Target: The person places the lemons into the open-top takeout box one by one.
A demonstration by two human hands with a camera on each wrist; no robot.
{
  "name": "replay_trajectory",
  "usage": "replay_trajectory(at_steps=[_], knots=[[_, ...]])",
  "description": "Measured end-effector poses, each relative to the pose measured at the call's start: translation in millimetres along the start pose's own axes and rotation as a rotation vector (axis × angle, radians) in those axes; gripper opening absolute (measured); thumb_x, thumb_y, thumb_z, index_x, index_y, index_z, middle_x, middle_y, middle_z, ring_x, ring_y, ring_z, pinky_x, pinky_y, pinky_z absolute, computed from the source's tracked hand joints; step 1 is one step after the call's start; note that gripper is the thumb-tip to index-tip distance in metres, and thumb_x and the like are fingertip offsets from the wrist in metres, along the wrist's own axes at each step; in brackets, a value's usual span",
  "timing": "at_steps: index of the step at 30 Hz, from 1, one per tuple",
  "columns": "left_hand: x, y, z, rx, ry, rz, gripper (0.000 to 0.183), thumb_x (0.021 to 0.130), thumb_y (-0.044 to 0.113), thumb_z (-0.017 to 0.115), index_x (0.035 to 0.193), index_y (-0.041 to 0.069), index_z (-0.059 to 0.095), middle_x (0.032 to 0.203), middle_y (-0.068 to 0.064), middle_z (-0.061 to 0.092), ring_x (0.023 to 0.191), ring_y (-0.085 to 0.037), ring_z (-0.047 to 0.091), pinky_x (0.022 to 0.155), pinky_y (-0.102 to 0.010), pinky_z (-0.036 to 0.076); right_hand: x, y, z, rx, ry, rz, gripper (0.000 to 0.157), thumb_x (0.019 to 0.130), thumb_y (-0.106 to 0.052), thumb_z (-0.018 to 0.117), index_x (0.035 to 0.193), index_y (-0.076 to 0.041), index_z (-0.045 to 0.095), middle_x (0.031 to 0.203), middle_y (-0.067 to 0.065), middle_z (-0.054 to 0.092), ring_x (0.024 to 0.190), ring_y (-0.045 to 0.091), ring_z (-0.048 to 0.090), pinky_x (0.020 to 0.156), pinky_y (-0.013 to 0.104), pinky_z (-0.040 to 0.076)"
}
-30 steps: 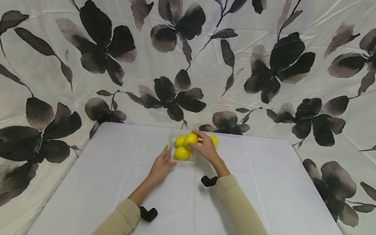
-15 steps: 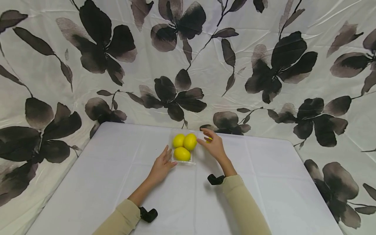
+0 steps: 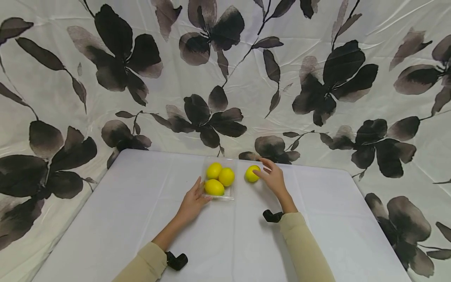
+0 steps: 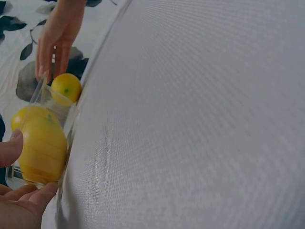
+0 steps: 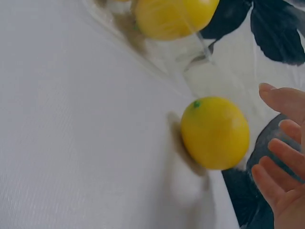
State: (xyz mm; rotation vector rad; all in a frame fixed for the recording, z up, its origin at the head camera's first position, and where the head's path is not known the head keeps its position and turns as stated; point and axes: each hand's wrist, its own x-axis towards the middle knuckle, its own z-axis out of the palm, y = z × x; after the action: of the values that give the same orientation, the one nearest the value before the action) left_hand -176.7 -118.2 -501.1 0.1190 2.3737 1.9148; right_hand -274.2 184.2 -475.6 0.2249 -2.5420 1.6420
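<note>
Three yellow lemons [image 3: 214,188] sit together inside a clear plastic container [image 3: 230,193] near the table's far edge. Another lemon [image 3: 251,174] rests on the white cloth just right of it; its green tip shows in the right wrist view. My left hand [image 3: 191,204] touches the container's near left corner, fingers along the left side and thumb at the front. Beside the loose lemon, my right hand [image 3: 274,180] holds nothing, its thumb and fingers spread apart; the right wrist view shows a gap between the fingers and the lemon [image 5: 215,133].
A white cloth covers the table [image 3: 211,239]. Right behind its far edge hangs a pale curtain [image 3: 267,82] with dark flowers. Each wrist carries a small black device [image 3: 177,261], just past the beige sleeves [image 3: 306,243].
My right hand has let go of a lemon in the container and moved right to the loose lemon. The lemons inside have settled into a tight group; my left hand keeps its place at the corner.
</note>
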Motion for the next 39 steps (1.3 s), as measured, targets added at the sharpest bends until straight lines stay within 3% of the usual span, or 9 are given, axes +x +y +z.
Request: replay_trajectory(at_steps=[9,17,29,39], knots=[[-1.3,0.2,-1.5,-0.003,0.0,0.002,0.087,0.093,0.012,0.067,0.158,0.005,0.01,0.161,-0.019,0.024,0.145,-0.031,0.031,0.112,-0.042,0.039,1,21,7.5,-0.033,-0.063,0.096,0.063,0.084,-0.024,0.08,0.139,-0.01,0.055,0.145,0.015,0.052,0.133,0.034,0.052,0.108,0.042,0.048],[-3.4,1.2,3.6,-0.014,-0.001,-0.01,0.086,0.093,0.01,0.068,0.158,0.004,0.012,0.16,-0.02,0.025,0.145,-0.032,0.032,0.112,-0.044,0.039,-5,26,14.4,-0.002,-0.031,0.132,0.063,0.083,-0.026,0.081,0.138,-0.009,0.056,0.142,0.019,0.055,0.126,0.036,0.058,0.105,0.045,0.05],[-1.8,-1.3,-0.5,0.023,0.013,0.0,0.085,0.094,0.013,0.067,0.158,0.005,0.012,0.16,-0.019,0.026,0.144,-0.032,0.034,0.111,-0.044,0.04,-14,5,23.1,0.029,0.022,0.022,0.062,0.08,-0.019,0.083,0.135,-0.004,0.059,0.138,0.016,0.058,0.122,0.036,0.06,0.101,0.042,0.053],[-1.5,-1.3,-1.7,0.005,0.004,0.01,0.087,0.093,0.011,0.068,0.158,0.005,0.011,0.16,-0.019,0.026,0.145,-0.028,0.034,0.11,-0.042,0.042,-30,-26,33.2,0.052,-0.066,-0.08,0.061,0.08,-0.025,0.083,0.134,-0.007,0.06,0.137,0.01,0.059,0.12,0.033,0.062,0.098,0.04,0.055]])
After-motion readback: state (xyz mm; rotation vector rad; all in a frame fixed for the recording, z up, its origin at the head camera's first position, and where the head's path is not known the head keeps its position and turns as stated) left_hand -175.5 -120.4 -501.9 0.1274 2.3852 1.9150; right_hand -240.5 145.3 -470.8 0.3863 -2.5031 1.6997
